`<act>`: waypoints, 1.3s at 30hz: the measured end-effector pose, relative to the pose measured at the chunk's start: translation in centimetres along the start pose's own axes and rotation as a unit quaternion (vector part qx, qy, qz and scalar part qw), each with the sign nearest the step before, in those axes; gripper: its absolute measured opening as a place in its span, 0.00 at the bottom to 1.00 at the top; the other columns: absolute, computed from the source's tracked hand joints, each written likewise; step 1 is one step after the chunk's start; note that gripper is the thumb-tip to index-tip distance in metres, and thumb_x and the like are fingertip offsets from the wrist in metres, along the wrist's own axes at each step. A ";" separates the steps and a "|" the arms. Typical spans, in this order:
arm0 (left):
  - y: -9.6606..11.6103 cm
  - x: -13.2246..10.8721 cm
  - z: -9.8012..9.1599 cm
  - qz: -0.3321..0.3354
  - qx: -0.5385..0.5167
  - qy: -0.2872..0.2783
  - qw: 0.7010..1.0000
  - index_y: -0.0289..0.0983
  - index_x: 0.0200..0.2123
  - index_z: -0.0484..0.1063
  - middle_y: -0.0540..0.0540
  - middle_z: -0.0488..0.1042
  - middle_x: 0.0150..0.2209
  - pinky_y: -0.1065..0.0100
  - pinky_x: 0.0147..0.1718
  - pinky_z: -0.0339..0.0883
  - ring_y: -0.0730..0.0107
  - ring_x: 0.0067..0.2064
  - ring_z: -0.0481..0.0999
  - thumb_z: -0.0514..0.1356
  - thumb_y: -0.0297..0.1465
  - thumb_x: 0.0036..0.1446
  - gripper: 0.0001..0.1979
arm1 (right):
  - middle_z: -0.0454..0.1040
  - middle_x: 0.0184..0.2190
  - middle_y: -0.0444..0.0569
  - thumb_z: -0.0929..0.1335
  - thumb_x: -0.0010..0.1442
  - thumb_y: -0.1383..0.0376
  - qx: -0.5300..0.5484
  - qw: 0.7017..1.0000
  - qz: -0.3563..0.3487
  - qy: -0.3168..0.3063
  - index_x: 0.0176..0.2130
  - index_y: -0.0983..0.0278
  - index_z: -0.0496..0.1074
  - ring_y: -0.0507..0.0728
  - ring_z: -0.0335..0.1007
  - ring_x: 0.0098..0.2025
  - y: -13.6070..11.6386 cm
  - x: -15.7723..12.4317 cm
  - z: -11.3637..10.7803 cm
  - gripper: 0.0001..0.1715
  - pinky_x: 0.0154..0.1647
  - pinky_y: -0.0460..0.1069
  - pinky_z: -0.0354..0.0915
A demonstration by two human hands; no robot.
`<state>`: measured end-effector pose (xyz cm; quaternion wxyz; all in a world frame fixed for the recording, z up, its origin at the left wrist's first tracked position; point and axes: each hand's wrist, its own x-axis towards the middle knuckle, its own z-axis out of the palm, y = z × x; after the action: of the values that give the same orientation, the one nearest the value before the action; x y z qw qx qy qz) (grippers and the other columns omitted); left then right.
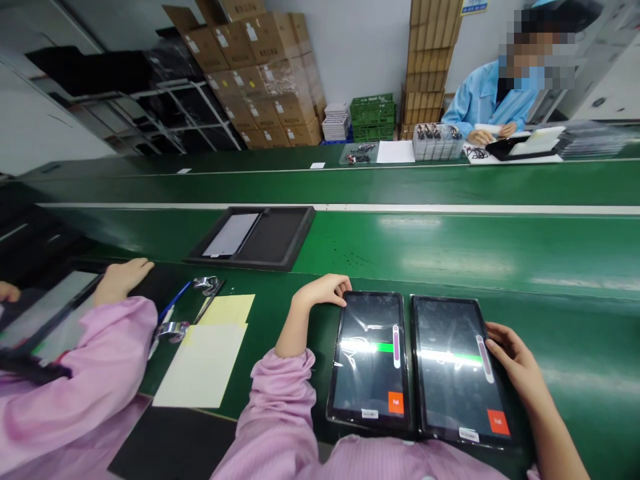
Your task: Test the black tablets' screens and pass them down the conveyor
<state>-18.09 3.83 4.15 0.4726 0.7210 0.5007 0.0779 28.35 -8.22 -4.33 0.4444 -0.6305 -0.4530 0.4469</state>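
Observation:
Two black tablets lie side by side on the green bench in front of me, screens lit, each with a white-and-purple slider panel and an orange "Fail" box. My left hand (pixel 324 291) is closed with bent fingers at the upper left corner of the left tablet (pixel 370 373). Along the right edge of the right tablet (pixel 453 383), my right hand (pixel 515 360) has its thumb and curled fingers closed on the rim. Each tablet carries a small white label near its bottom edge.
A black foam tray (pixel 275 237) with a grey tablet sits on the green belt (pixel 450 253). At left are yellow paper sheets (pixel 205 360), pens and tape rolls, beside a co-worker's pink sleeve (pixel 110 360). Across the line, a person in blue (pixel 480 93) works near stacked trays (pixel 437 141).

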 end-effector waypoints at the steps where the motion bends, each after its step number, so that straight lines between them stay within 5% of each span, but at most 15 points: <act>1: -0.1 -0.2 0.1 0.004 0.001 0.002 1.000 0.36 0.37 0.71 0.49 0.76 0.33 0.67 0.38 0.70 0.66 0.37 0.77 0.71 0.28 0.42 0.17 | 0.79 0.43 0.53 0.74 0.48 0.41 -0.003 1.000 -0.001 -0.001 0.45 0.57 0.74 0.66 0.75 0.50 0.0 0.0 0.0 0.33 0.49 0.56 0.73; 8: -0.9 -2.1 1.3 0.051 -0.023 0.004 0.998 0.38 0.47 0.67 0.44 0.71 0.48 0.59 0.48 0.69 0.62 0.46 0.74 0.71 0.32 0.44 0.27 | 0.78 0.44 0.53 0.74 0.49 0.41 -0.005 1.000 -0.009 -0.006 0.46 0.56 0.74 0.67 0.74 0.50 -0.3 -0.1 0.1 0.32 0.50 0.57 0.73; 15: -2.1 -4.0 3.2 0.056 -0.020 0.009 0.998 0.42 0.63 0.55 0.38 0.57 0.62 0.50 0.60 0.60 0.53 0.59 0.66 0.73 0.35 0.42 0.47 | 0.78 0.44 0.53 0.74 0.49 0.42 0.004 1.000 -0.005 -0.005 0.46 0.57 0.74 0.67 0.74 0.51 -0.5 -0.2 0.2 0.32 0.51 0.58 0.72; 24: -2.9 -4.8 3.7 0.080 0.005 -0.006 0.997 0.46 0.71 0.43 0.37 0.51 0.66 0.48 0.64 0.53 0.48 0.63 0.60 0.73 0.44 0.44 0.57 | 0.78 0.45 0.53 0.75 0.48 0.40 0.007 1.000 -0.010 -0.005 0.46 0.57 0.73 0.66 0.73 0.52 -0.5 -0.1 0.1 0.34 0.54 0.59 0.70; 34: -3.6 -4.2 4.4 0.094 -0.034 0.049 0.994 0.46 0.68 0.52 0.40 0.57 0.62 0.50 0.63 0.55 0.55 0.59 0.64 0.61 0.47 0.60 0.38 | 0.78 0.45 0.52 0.74 0.49 0.42 -0.004 1.000 -0.024 -0.006 0.46 0.56 0.74 0.67 0.73 0.51 -0.6 -0.1 0.1 0.31 0.53 0.59 0.71; 39: -3.8 -4.2 4.5 0.108 -0.032 0.045 0.993 0.45 0.70 0.49 0.40 0.56 0.62 0.48 0.65 0.53 0.53 0.61 0.62 0.65 0.46 0.56 0.43 | 0.78 0.46 0.52 0.74 0.49 0.42 -0.002 1.000 -0.024 -0.010 0.46 0.56 0.73 0.67 0.73 0.52 -0.9 -0.1 0.1 0.31 0.54 0.60 0.70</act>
<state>-19.94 -2.06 0.33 0.4614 0.7508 0.4383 0.1770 28.08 -8.18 -3.45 0.4491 -0.6157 -0.4737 0.4414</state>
